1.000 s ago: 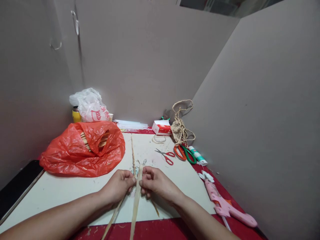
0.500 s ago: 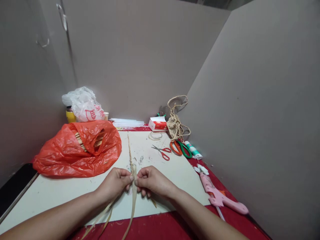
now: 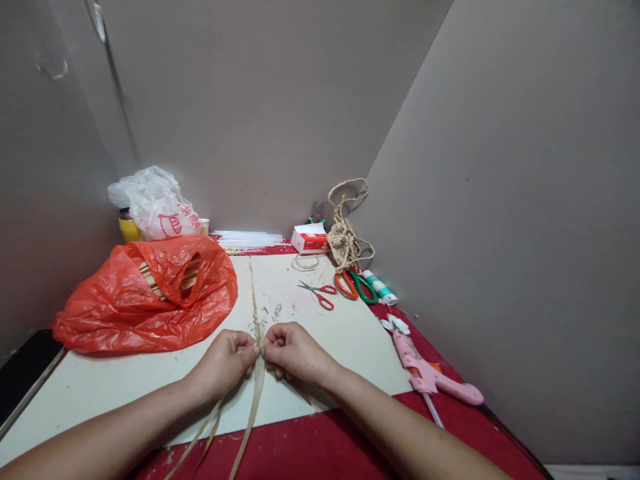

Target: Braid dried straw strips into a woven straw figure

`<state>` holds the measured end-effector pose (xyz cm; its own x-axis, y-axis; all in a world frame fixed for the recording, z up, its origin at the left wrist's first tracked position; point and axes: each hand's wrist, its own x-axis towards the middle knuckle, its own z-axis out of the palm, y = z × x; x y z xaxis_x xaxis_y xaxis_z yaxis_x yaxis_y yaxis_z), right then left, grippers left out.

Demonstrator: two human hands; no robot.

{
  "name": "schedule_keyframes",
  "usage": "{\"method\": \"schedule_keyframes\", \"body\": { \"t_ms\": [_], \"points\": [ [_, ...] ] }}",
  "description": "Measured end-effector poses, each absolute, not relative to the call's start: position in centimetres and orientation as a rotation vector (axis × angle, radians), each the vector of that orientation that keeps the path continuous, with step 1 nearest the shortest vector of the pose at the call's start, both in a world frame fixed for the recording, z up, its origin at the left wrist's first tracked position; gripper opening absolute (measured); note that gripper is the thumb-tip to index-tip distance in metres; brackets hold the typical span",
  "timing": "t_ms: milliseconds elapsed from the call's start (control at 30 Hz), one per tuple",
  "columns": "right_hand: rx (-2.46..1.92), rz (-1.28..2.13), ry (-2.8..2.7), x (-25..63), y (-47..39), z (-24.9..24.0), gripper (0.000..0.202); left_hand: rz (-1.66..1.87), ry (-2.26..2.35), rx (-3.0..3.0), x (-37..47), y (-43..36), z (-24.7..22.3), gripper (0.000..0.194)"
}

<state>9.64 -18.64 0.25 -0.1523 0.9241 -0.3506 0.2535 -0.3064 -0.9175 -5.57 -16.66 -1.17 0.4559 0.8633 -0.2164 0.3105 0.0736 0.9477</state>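
Across the white board [image 3: 350, 343], largest item first, we list: one red plastic bag [image 3: 135, 320], at left; our left hand [image 3: 225, 360] and our right hand [image 3: 297, 351], fingertips nearly meeting towards the front edge, the left pinching a thin twisted cord [image 3: 253, 293], the right a pale flat strip [image 3: 253, 403] against it; thinner strips [image 3: 202, 427], trailing below (their upper ends hidden from us). Risks, we judge: slack fingers could let the twist unwind; uneven pulling could split the strip.
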Motion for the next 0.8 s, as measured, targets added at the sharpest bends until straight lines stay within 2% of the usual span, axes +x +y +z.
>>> {"method": "schedule_keyframes", "body": {
  "t_ms": [333,500,667,733,800],
  "points": [
    [-1.554,1.432,-1.297,9.2,-18.6,-0.4,0.009,0.551,1.066,1.497,-5.6,-16.8,-1.0,0.023],
    [-1.679,1.099,-1.551,8.7,-18.3,-0.6,0.012,0.553,1.058,1.462,-5.7,-16.7,-1.6,0.019],
    [-1.809,0.827,-1.733,10.0,-18.3,-0.9,0.01,0.58,1.076,1.469,-5.7,-16.7,-1.5,0.025],
    [-1.781,0.889,-1.688,10.7,-18.7,-0.9,0.009,0.563,1.068,1.473,-5.7,-16.7,-1.4,0.026],
    [-1.63,1.091,-1.516,11.0,-19.0,-0.5,0.008,0.546,1.058,1.48,-5.7,-16.7,-1.3,0.026]
  ]
}}
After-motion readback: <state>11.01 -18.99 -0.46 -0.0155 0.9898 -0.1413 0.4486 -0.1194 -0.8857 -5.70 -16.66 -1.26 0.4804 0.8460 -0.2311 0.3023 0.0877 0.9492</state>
